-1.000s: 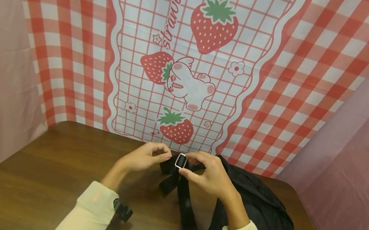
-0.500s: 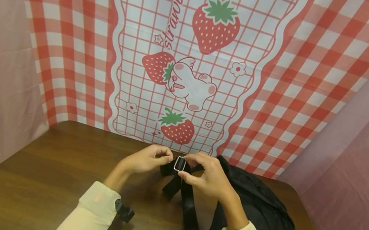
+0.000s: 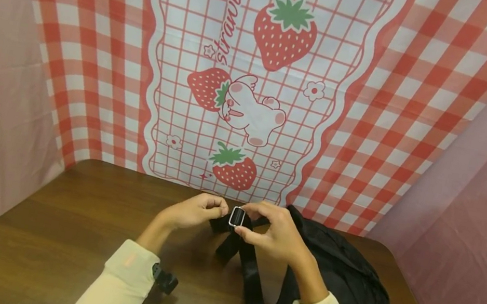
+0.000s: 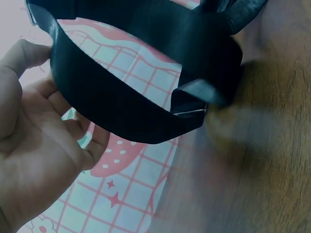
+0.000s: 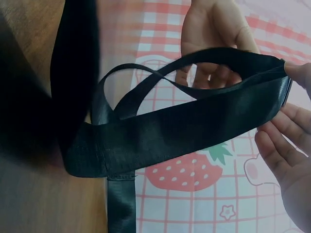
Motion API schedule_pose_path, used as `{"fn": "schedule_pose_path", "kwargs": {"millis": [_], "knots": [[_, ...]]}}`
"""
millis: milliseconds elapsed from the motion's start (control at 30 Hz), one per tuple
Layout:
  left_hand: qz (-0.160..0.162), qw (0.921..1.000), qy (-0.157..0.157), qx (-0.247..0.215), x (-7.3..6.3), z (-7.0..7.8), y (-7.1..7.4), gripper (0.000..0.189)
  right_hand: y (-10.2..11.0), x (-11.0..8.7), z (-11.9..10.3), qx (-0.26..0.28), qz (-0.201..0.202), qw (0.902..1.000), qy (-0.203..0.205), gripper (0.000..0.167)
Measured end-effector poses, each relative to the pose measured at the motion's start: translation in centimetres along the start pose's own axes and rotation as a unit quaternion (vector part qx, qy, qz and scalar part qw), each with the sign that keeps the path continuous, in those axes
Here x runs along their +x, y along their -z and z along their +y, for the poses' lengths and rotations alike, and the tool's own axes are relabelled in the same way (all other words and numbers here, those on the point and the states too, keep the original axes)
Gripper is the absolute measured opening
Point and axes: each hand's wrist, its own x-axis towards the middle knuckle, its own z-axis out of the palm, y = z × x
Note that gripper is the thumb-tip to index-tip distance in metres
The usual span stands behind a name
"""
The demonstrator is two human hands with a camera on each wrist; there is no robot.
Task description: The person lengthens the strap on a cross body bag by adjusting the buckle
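Observation:
Over the far middle of the table, my right hand (image 3: 276, 230) pinches a silver rectangular slide buckle (image 3: 237, 217) between thumb and fingers. A wide black webbing strap (image 3: 252, 284) is threaded through it and hangs below in a loop. Just left of the buckle, my left hand (image 3: 194, 210) pinches the same webbing with thumb and fingertips. The left wrist view shows the strap (image 4: 107, 107) curving away from that grip, with a folded end. From the right wrist, the buckle sits edge-on at my fingers, partly hidden. The strap belongs to a black backpack (image 3: 351, 284) lying on the right.
The brown wooden table (image 3: 68, 246) runs up to a red-and-white checked cloth (image 3: 98, 46) with strawberries, hung behind it. Pink curtains (image 3: 474, 218) close off both sides. A small black wrist camera (image 3: 165, 279) juts from the left sleeve.
My left hand has shifted slightly right, nearer the buckle. The buckle has moved a little down, and the loose strap end hanging beneath has swung slightly right. The backpack stays in place.

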Motion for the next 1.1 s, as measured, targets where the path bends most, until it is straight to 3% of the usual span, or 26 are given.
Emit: {"fn": "schedule_pose_path", "kwargs": {"millis": [200, 333, 600, 833, 1100], "knots": [[-0.033, 0.9992, 0.009, 0.019, 0.16, 0.19, -0.12, 0.021, -0.17, 0.02, -0.08, 0.012, -0.005, 0.9999, -0.007, 0.033], [-0.037, 0.9991, 0.008, 0.018, 0.16, 0.57, -0.16, 0.021, -0.20, 0.10, -0.20, 0.019, -0.022, 0.9995, -0.012, 0.032], [-0.009, 0.9995, 0.011, -0.027, 0.12, 0.03, -0.04, 0.023, 0.07, 0.08, -0.06, 0.015, -0.022, 0.9996, -0.010, 0.032], [0.015, 0.9960, -0.023, -0.085, 0.01, -0.11, 0.00, 0.027, 0.36, 0.09, 0.06, 0.017, -0.013, 0.9998, -0.006, 0.033], [0.008, 0.9960, -0.040, -0.080, 0.34, 0.53, -0.48, 0.021, 0.29, 0.24, -0.02, 0.024, -0.030, 0.9992, -0.006, 0.034]]}}
